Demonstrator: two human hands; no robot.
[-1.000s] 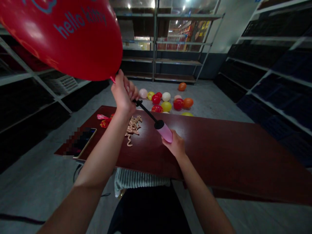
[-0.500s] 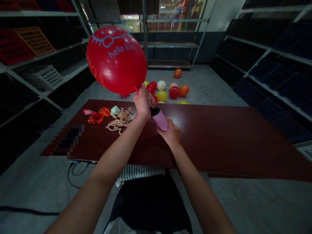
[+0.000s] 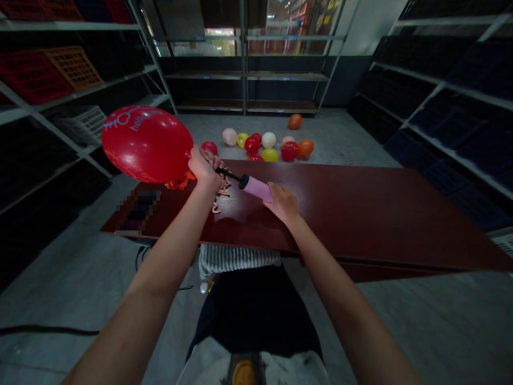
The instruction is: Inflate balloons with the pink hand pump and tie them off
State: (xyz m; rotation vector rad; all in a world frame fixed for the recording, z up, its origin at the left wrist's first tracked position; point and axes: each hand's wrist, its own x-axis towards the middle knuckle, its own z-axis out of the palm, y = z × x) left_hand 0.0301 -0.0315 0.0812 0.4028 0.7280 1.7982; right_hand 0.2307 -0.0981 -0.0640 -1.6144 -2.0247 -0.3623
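Observation:
A large inflated red balloon [image 3: 148, 144] with blue printing points to the left. My left hand [image 3: 205, 167] is closed around its neck and around one end of the balloon pump, which the fingers hide. The pump [image 3: 257, 189] has a pink barrel and a black collar; a stretch of black rod shows between barrel and left hand. Wrapped around the barrel's other end is my right hand [image 3: 284, 203]. Beneath my left hand, tan uninflated long balloons [image 3: 225, 188] lie on the dark red table, partly covered. Orange uninflated balloons [image 3: 180, 183] lie under the red balloon.
Several inflated balloons [image 3: 269, 155] in mixed colours rest on the floor beyond the table [image 3: 360, 208]. A blurred dark flat object [image 3: 140, 210] lies at the table's left end. Shelves with crates [image 3: 72, 67] stand on both sides, and a metal rack [image 3: 284, 76] stands behind.
The red balloon and my left hand have moved left and down. The pump has tilted flatter, and its black rod now shows drawn out of the barrel. Both hands keep their grip.

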